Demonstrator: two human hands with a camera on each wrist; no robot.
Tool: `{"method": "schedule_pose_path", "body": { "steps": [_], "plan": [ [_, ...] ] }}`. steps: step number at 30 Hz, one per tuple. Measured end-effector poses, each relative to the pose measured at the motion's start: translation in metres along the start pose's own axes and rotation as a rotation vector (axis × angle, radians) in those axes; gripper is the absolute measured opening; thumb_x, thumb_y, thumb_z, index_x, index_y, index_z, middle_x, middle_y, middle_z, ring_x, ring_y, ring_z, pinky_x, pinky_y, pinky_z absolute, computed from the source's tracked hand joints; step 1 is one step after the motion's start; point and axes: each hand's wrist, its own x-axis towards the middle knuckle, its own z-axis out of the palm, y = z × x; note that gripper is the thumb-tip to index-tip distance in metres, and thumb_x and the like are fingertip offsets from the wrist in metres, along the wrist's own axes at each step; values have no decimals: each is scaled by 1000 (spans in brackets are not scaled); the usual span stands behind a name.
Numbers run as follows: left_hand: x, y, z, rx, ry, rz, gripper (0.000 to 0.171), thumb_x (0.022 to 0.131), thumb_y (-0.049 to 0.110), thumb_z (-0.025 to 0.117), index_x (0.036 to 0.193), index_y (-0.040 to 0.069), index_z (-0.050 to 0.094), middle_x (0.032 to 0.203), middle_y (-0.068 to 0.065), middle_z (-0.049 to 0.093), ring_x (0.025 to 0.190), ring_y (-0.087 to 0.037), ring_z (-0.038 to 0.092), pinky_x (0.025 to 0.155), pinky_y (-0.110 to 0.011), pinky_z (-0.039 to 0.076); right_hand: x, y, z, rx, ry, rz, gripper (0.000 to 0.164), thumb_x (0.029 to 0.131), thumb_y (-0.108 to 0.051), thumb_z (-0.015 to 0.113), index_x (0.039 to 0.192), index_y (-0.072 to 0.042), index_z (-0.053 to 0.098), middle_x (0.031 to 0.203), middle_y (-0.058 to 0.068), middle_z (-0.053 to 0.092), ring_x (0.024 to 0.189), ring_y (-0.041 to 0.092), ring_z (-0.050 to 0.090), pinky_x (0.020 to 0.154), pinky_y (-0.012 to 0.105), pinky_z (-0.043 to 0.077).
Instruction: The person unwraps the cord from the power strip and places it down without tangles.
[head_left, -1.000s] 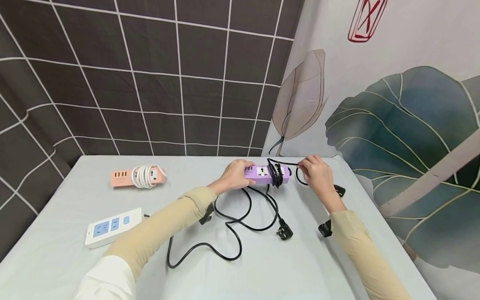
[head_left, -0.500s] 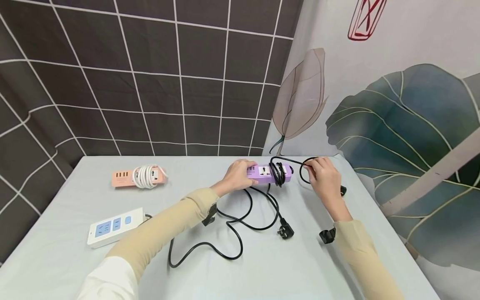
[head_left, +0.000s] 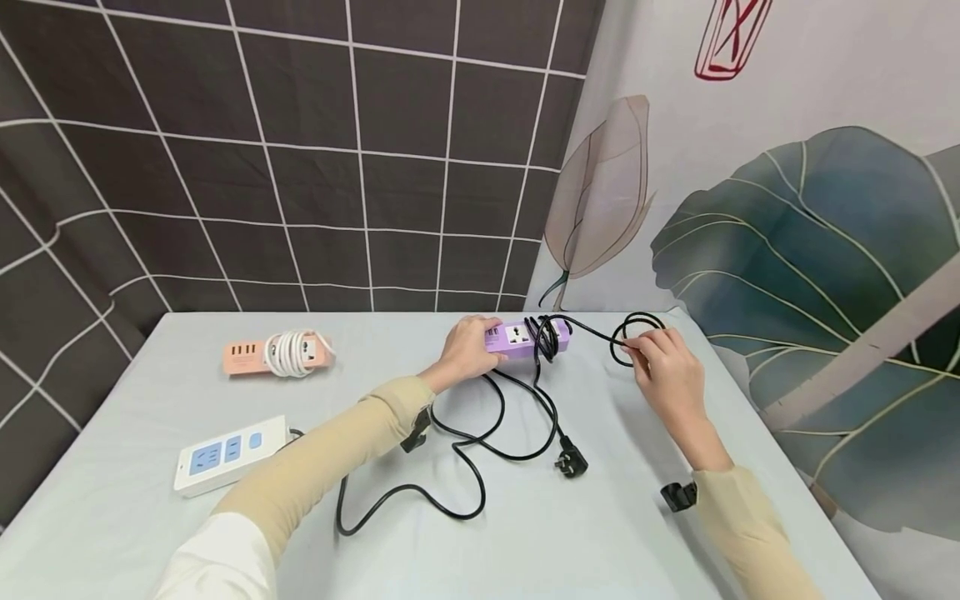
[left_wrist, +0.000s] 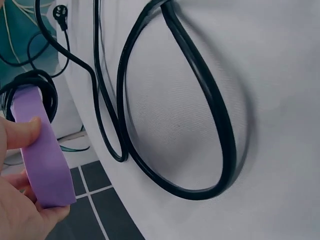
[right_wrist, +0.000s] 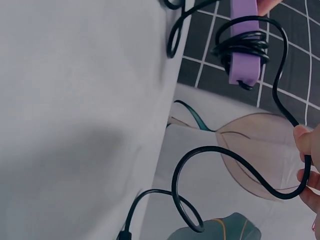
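My left hand (head_left: 467,350) grips one end of a purple power strip (head_left: 517,336), raised off the table in the left wrist view. Several turns of its black cord (head_left: 546,337) wrap the other end of the strip. To the right, my right hand (head_left: 671,379) pinches the cord's free length between thumb and fingers; a loop (right_wrist: 182,170) hangs from it in the right wrist view. That cord's plug (left_wrist: 60,15) shows in the left wrist view; my right hand hides it in the head view.
A white power strip (head_left: 231,455) with blue sockets lies at left; a black cord (head_left: 450,515) snakes across the table to a plug (head_left: 572,460). At back left is a pink power strip (head_left: 243,358) wrapped in white cord (head_left: 287,354). Curtains hang behind.
My right hand has moved right and nearer me, and the cord between it and the purple strip spans farther. The strip has shifted slightly, still in my left hand.
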Motion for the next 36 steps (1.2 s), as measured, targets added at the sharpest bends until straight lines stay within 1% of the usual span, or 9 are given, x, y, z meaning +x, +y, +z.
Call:
{"method": "schedule_pose_path", "body": {
  "steps": [8, 10, 12, 15, 17, 20, 23, 28, 36],
  "plan": [
    [-1, -3, -3, 8, 20, -6, 56, 72, 21, 81, 124, 7, 64, 121, -16, 65, 107, -29, 59, 88, -40, 48, -17, -2, -14, -19, -4, -89, 11, 72, 5, 73, 80, -2, 69, 77, 10, 65, 75, 29, 57, 52, 41, 48],
    [-1, -3, -4, 7, 15, -16, 58, 72, 21, 81, 125, 7, 63, 122, -16, 65, 109, -30, 59, 90, -40, 48, -22, -1, -16, -22, -11, -103, 2, 78, -1, 70, 79, -3, 69, 77, 9, 65, 75, 28, 57, 52, 40, 48],
    [-1, -4, -4, 8, 10, -27, 59, 72, 22, 81, 126, 6, 62, 123, -17, 64, 110, -30, 59, 91, -40, 48, -26, 1, -18, -30, -26, -125, 6, 83, -6, 65, 79, -3, 69, 76, 9, 65, 75, 27, 57, 52, 40, 48],
    [-2, -4, -5, 10, 5, -33, 59, 72, 22, 81, 126, 6, 62, 123, -17, 64, 111, -30, 59, 92, -41, 47, -34, 5, -19, -27, -49, -160, 9, 84, -7, 64, 78, -2, 69, 77, 8, 65, 76, 27, 57, 54, 39, 49],
    [-3, -4, -5, 11, 4, -34, 58, 73, 21, 81, 126, 6, 63, 122, -17, 65, 109, -30, 59, 91, -41, 48, -38, 8, -20, -30, -75, -175, 1, 79, -2, 68, 79, -1, 69, 78, 9, 65, 78, 28, 57, 58, 39, 50],
    [-4, -4, -6, 16, 1, -33, 57, 73, 21, 82, 125, 6, 63, 120, -17, 65, 107, -30, 60, 90, -40, 48, -43, 11, -21, -27, -108, -188, 10, 72, 5, 73, 81, 1, 69, 81, 11, 65, 81, 30, 57, 65, 39, 51],
    [-5, -3, -6, 17, -1, -33, 57, 73, 21, 82, 125, 6, 63, 118, -17, 66, 105, -29, 60, 89, -39, 48, -46, 15, -20, -40, -142, -204, 9, 74, 4, 73, 81, 3, 69, 82, 13, 65, 84, 31, 57, 70, 40, 52],
    [-6, -1, -5, 1, -9, -22, 57, 72, 19, 82, 124, 4, 64, 117, -17, 67, 103, -29, 61, 89, -39, 48, -49, 21, -15, -87, -162, -275, 7, 78, -2, 71, 81, 4, 68, 81, 14, 65, 82, 31, 58, 69, 40, 52],
    [-6, 0, -2, -2, -10, -19, 58, 71, 20, 82, 124, 5, 64, 112, -17, 67, 99, -28, 61, 86, -38, 49, -51, 26, -5, -89, -141, -305, 18, 62, 6, 79, 76, 4, 67, 76, 15, 63, 76, 31, 57, 64, 39, 52]
  ]
}}
